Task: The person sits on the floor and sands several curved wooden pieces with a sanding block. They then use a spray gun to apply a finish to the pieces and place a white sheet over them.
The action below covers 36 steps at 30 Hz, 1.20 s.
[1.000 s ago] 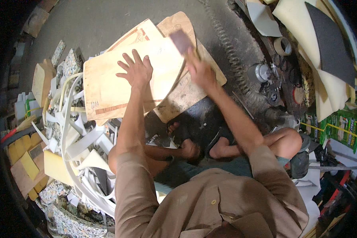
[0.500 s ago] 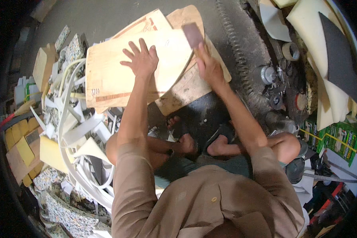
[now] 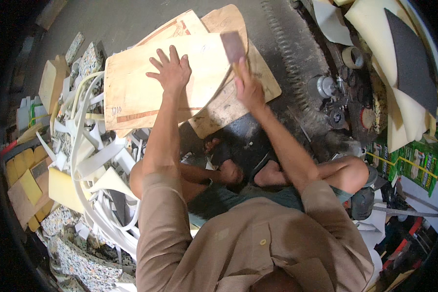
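Observation:
My left hand (image 3: pixel 173 72) lies flat with fingers spread on a pale plywood panel (image 3: pixel 131 87), which has one curved end at the right. In my right hand (image 3: pixel 250 90) is a wooden-handled tool (image 3: pixel 234 47) with a broad, flat, brownish rectangular head, its edges blurred by motion. That head overlaps the panel's upper right corner; whether it touches the wood I cannot tell. Beneath the panel lie more boards, including a rounded one (image 3: pixel 231 19) behind it and a stained one (image 3: pixel 228 109) nearer my feet.
Foam scraps and white curved strips (image 3: pixel 90 165) crowd the left side. On the right are a tape roll (image 3: pixel 353 57), a metal round-bodied device (image 3: pixel 326 86) and large foam sheets (image 3: pixel 370 34). My crossed legs (image 3: pixel 345 175) frame the near side.
My right hand has shifted slightly left and toward me, the tool's head now over the panel's corner. My left hand stays spread on the panel. The whole view has shifted a little.

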{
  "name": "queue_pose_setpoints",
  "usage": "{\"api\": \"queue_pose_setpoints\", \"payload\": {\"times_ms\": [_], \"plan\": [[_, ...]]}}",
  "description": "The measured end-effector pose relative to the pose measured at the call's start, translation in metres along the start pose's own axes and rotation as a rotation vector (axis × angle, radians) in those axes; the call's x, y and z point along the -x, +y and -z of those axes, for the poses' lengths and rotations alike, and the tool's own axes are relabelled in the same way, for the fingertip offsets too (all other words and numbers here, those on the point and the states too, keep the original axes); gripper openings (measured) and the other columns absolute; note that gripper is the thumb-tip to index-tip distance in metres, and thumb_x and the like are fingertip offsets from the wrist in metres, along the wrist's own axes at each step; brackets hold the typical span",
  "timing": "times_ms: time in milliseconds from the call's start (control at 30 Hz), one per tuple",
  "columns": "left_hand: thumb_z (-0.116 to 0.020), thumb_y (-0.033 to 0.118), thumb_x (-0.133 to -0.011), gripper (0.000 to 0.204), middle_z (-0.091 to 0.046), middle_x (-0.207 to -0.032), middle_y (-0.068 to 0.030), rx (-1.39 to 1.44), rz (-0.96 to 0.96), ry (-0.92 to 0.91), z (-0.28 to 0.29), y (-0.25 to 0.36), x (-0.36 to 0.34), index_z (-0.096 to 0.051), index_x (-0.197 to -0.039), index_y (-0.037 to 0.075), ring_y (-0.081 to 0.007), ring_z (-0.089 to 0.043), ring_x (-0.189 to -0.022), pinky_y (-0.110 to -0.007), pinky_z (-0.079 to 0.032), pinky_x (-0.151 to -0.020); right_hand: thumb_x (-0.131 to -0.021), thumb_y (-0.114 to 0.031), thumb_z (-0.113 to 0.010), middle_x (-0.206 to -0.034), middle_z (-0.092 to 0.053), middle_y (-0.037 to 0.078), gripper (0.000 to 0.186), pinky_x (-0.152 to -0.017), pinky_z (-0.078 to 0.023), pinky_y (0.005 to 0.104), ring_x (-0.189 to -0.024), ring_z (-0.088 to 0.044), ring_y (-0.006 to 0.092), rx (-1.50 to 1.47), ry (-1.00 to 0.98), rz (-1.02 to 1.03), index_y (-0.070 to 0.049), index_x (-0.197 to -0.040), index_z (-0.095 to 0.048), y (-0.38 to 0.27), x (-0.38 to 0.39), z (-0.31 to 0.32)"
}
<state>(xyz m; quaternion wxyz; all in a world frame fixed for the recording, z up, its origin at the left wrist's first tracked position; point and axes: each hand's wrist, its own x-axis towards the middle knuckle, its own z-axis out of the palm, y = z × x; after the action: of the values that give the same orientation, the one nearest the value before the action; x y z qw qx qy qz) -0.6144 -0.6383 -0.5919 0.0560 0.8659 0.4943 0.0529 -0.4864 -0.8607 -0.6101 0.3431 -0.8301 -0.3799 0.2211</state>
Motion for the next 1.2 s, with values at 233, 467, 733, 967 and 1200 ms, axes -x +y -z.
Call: {"api": "queue_pose_setpoints", "payload": {"times_ms": [233,467,733,967,1200], "plan": [[-0.032,0.049,-0.101,0.062,-0.015,-0.159,-0.0289,-0.038,0.001,-0.026,0.0,0.001,0.001,-0.031,-0.152,0.014,-0.0576,-0.01,-0.143,-0.081,-0.011,-0.104,-0.095,-0.013,-0.057,-0.135,-0.046,0.038,0.074,-0.092,-0.049,0.0518,-0.114,-0.054,0.0543,-0.09,-0.05,-0.009,-0.005,-0.156,-0.017,-0.007,0.117,-0.066],[-0.032,0.047,-0.101,0.061,-0.016,-0.157,-0.0313,-0.061,-0.021,-0.003,0.002,0.005,0.0,-0.031,-0.151,0.012,-0.0602,-0.011,-0.142,-0.081,-0.012,-0.103,-0.102,-0.017,-0.042,-0.112,-0.061,0.031,0.068,-0.068,-0.052,0.0456,-0.082,-0.065,0.0378,-0.369,0.133,-0.052,-0.002,-0.157,-0.004,-0.013,0.035,-0.065],[-0.031,0.046,-0.101,0.064,-0.014,-0.158,-0.0307,-0.064,-0.002,-0.043,0.003,0.007,0.0,-0.028,-0.154,0.01,-0.0582,-0.008,-0.144,-0.08,-0.01,-0.105,-0.102,-0.021,-0.041,-0.132,-0.048,0.038,0.073,-0.082,-0.052,0.0474,-0.097,-0.063,0.0458,-0.294,0.34,0.159,-0.002,-0.156,0.005,-0.036,0.064,-0.094],[-0.03,0.045,-0.101,0.064,-0.012,-0.16,-0.0292,-0.075,0.01,-0.063,0.007,0.01,0.001,-0.026,-0.155,0.01,-0.0567,-0.006,-0.145,-0.079,-0.009,-0.106,-0.105,-0.039,-0.038,-0.069,-0.054,0.003,0.057,-0.042,-0.046,0.0285,-0.047,-0.05,0.0119,-0.947,-0.248,-0.297,-0.008,-0.151,-0.023,0.02,-0.068,0.034],[-0.029,0.046,-0.1,0.064,-0.013,-0.159,-0.0302,-0.077,0.015,-0.022,-0.001,0.007,-0.002,-0.03,-0.153,0.009,-0.0573,-0.007,-0.144,-0.079,-0.011,-0.106,-0.102,-0.057,-0.034,-0.066,-0.05,0.0,0.047,-0.038,-0.039,0.0257,-0.044,-0.045,0.0085,-1.483,-0.422,-0.605,-0.012,-0.101,-0.047,0.013,0.032,-0.001]]}}
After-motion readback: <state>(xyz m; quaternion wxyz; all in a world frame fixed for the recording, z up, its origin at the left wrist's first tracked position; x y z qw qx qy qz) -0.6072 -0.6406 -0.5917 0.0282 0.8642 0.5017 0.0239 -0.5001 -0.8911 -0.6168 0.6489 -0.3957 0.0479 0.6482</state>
